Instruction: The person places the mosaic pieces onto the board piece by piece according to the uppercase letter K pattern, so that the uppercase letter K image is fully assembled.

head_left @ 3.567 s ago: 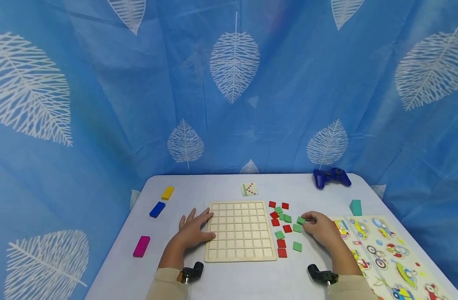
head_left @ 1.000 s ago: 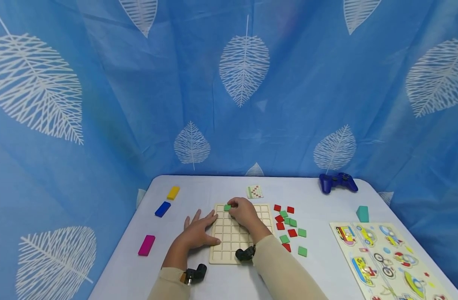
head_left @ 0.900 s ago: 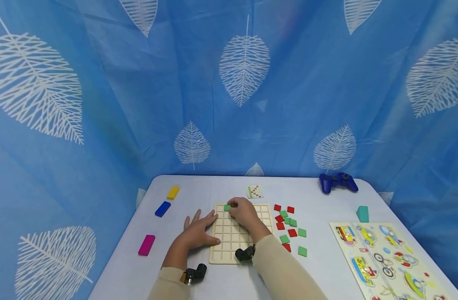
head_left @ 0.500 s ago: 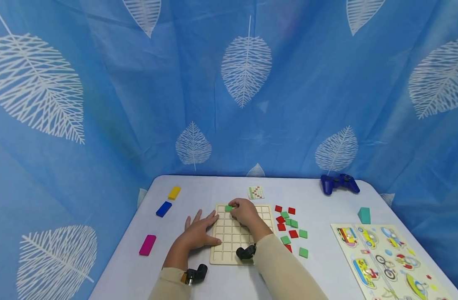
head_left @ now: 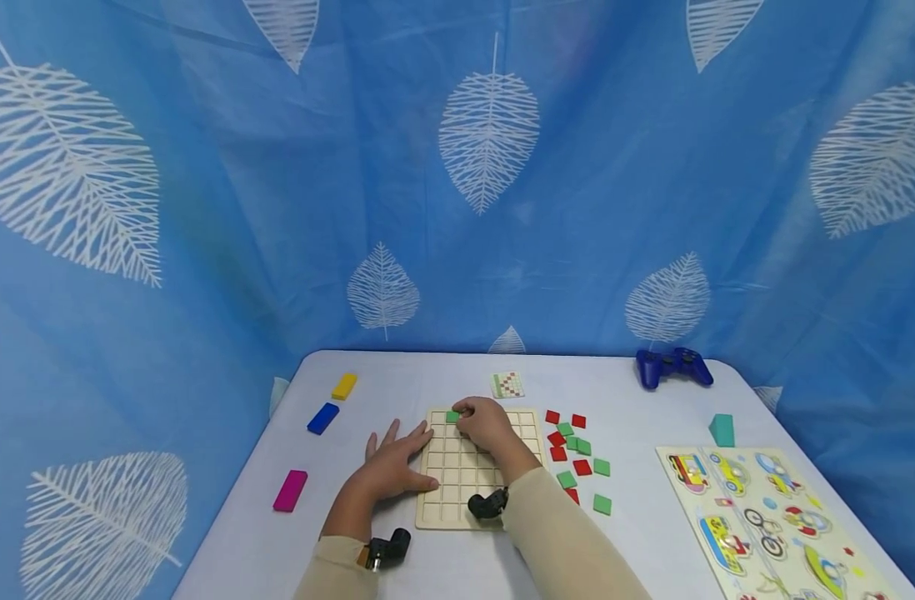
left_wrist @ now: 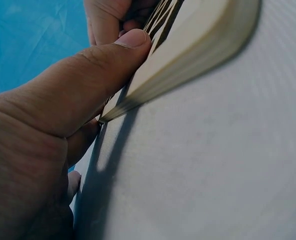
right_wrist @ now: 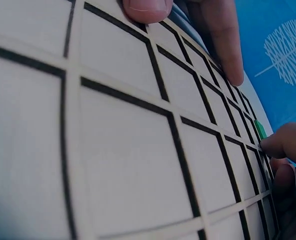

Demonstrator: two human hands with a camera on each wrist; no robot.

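A wooden grid board lies flat at the middle of the table. My left hand spreads over its left edge, fingers extended, with the thumb and fingertips on the frame; the thumb shows on the rim in the left wrist view. Over the board's far row, my right hand pinches a green square tile at the second cell from the left. In the right wrist view that green tile peeks out beyond the right thumb and fingers. The hand hides part of the tile and several cells.
Loose red tiles and green tiles lie right of the board. A pattern card is behind it. Yellow, blue and magenta blocks stand left; a game controller, teal block and picture puzzle are right.
My right hand has carried the green tile from the loose tiles leftward to the board's far row. Over the last second it has barely moved. My left hand stays on the board's left edge.
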